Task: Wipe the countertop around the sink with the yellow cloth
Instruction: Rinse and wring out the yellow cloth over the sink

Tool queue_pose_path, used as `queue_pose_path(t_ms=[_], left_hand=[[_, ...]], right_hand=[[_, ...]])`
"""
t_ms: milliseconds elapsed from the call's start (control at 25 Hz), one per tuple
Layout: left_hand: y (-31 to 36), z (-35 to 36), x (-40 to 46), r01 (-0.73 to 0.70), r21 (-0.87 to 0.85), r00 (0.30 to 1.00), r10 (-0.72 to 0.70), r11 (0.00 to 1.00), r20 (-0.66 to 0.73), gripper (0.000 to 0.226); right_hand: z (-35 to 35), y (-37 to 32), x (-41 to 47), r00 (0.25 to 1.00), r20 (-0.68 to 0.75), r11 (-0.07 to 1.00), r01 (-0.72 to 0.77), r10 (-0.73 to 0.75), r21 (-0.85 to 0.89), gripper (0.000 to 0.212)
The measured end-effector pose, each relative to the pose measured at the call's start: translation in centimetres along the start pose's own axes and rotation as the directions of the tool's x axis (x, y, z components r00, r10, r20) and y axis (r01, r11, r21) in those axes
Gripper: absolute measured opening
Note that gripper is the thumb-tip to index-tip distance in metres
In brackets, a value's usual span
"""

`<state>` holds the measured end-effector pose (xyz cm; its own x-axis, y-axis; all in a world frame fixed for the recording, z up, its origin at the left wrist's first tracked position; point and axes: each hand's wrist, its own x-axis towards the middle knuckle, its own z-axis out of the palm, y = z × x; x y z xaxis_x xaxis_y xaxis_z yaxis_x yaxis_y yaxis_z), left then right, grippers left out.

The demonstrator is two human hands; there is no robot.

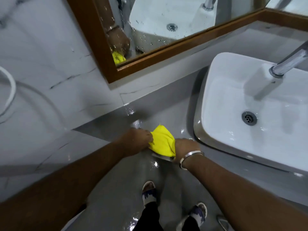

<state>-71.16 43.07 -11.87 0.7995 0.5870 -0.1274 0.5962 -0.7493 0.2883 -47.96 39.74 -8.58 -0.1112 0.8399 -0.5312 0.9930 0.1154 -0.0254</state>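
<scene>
The yellow cloth [162, 142] is bunched up just above the wet grey countertop [166, 104], left of the white sink [233, 104]. My left hand [138, 139] grips the cloth's left side. My right hand [185, 147], with a metal bangle on the wrist, grips its right side. The cloth is pulled between both hands near the counter's front edge. Water drops glisten on the counter around it.
A chrome tap [290, 64] rises over the sink's back. A wood-framed mirror [150, 27] hangs on the marble wall behind the counter. A white hose [10, 90] curves on the left wall. My feet in sandals [149, 190] stand on the wet floor below.
</scene>
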Motion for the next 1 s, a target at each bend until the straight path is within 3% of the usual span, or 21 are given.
queue_pose_path(t_ms=[120, 160, 200, 280, 320, 400, 520, 640, 760, 800, 840, 920, 1000], left_hand=[[1.8, -2.4, -0.6, 0.106, -0.021, 0.974, -0.109, 0.994, -0.197, 0.025], [2.8, -3.5, -0.7, 0.154, -0.05, 0.942, -0.162, 0.987, -0.295, 0.028], [3.8, -4.4, -1.0, 0.188, -0.073, 0.893, -0.201, 0.979, -0.402, 0.029], [5.5, -4.9, -1.3, 0.196, -0.058, 0.815, -0.195, 0.979, -0.545, 0.04], [6.6, -5.1, -1.0, 0.16, -0.011, 0.812, -0.138, 0.987, -0.568, 0.05], [9.1, -5.4, 0.9, 0.074, 0.061, 0.823, -0.027, 0.995, -0.567, 0.074], [13.3, -7.9, 7.4, 0.045, 0.093, 0.795, 0.021, 0.995, -0.606, 0.089], [17.3, -11.3, 15.1, -0.023, 0.114, 0.727, 0.095, 0.993, -0.68, 0.067], [20.7, -13.6, 22.7, -0.231, 0.174, 0.703, 0.288, 0.957, -0.651, 0.034], [21.8, -14.1, 24.9, -0.273, 0.178, 0.74, 0.324, 0.945, -0.589, 0.028], [22.9, -14.8, 26.8, -0.263, 0.156, 0.821, 0.306, 0.952, -0.481, 0.025], [24.9, -15.9, 30.2, -0.077, 0.156, 0.986, 0.098, 0.985, -0.136, 0.027], [26.0, -15.9, 33.0, 0.043, 0.259, 0.992, -0.073, 0.965, 0.106, 0.032]], right_hand=[[-2.4, 0.5, -2.0, 0.961, 0.268, 0.908, -0.05, -0.07, 0.415, 0.027], [-3.6, 0.7, -2.8, 0.929, 0.357, 0.791, -0.149, -0.093, 0.594, 0.018], [-4.8, 1.1, -3.8, 0.889, 0.443, 0.602, -0.293, -0.113, 0.742, 0.012], [-7.0, 2.4, -5.6, 0.808, 0.549, 0.144, -0.53, -0.213, 0.836, 0.01], [-8.3, 3.6, -6.7, 0.801, 0.541, -0.001, -0.56, -0.256, 0.829, 0.009], [-10.7, 6.5, -8.7, 0.796, 0.51, -0.083, -0.561, -0.325, 0.823, 0.002], [-13.6, 11.5, -11.0, 0.77, 0.452, 0.0, -0.506, -0.45, 0.863, 0.01], [-16.0, 17.2, -12.6, 0.708, 0.459, 0.172, -0.44, -0.537, 0.881, 0.021], [-18.0, 24.1, -12.8, 0.63, 0.585, 0.368, -0.455, -0.511, 0.811, 0.024], [-18.2, 26.3, -12.5, 0.619, 0.627, 0.421, -0.467, -0.472, 0.778, 0.02], [-18.2, 28.3, -12.1, 0.622, 0.659, 0.467, -0.474, -0.423, 0.747, 0.018], [-17.2, 31.7, -10.8, 0.654, 0.691, 0.543, -0.475, -0.31, 0.693, 0.017], [-15.8, 33.7, -9.3, 0.762, 0.63, 0.624, -0.422, -0.148, 0.657, 0.017]])
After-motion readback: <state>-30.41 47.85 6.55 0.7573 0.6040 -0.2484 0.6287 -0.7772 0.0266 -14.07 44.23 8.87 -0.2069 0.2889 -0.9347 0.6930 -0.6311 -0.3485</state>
